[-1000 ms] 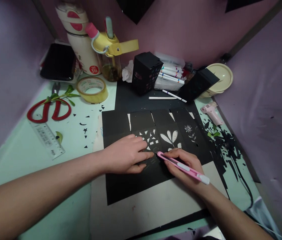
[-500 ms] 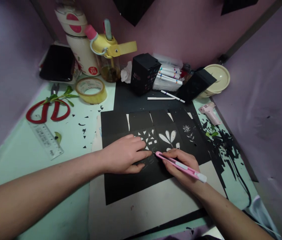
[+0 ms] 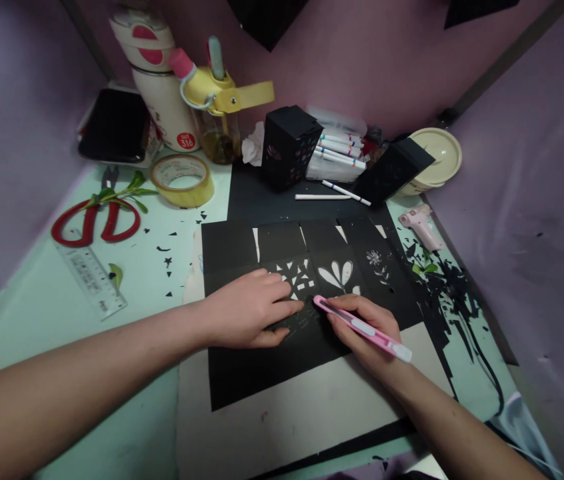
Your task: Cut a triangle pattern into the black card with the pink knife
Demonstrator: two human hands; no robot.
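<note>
Pink cutter (image 3: 349,320) with whitish end (image 3: 404,353), black card (image 3: 245,380) patterned with white petals (image 3: 347,272) and triangles (image 3: 294,295), mint-green desk (image 3: 32,320), red scissor handles (image 3: 90,227), yellow tape roll (image 3: 189,195), the wall (image 3: 387,73) here a dusky pink

1 head-worn camera faces forward and down, close above the green table (image 3: 147,427).

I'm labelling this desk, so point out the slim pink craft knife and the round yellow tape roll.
Slim pink craft knife (image 3: 363,327): head view, middle of its handle.
Round yellow tape roll (image 3: 188,196): head view, its outer side.
</note>
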